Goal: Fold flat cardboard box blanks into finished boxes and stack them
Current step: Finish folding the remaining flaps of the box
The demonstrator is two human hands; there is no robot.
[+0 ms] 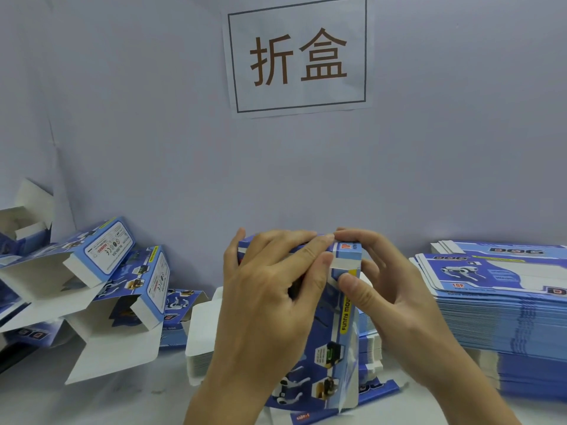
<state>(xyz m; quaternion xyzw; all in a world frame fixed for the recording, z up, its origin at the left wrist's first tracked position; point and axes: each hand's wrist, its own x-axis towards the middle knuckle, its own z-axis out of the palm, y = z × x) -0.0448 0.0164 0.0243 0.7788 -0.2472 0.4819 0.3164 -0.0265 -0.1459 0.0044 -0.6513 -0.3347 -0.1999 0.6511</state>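
White worktop (129, 403) sits under my hands. My left hand (270, 289) and right hand (386, 289) both pinch the box (334, 332) standing between my fingers (310, 245), pressing its top flap shut so it stays closed.

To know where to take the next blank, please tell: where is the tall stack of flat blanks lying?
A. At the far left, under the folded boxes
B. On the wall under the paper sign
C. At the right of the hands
C: the tall stack of flat blanks lies right of the right hand, while the folded boxes lie left.
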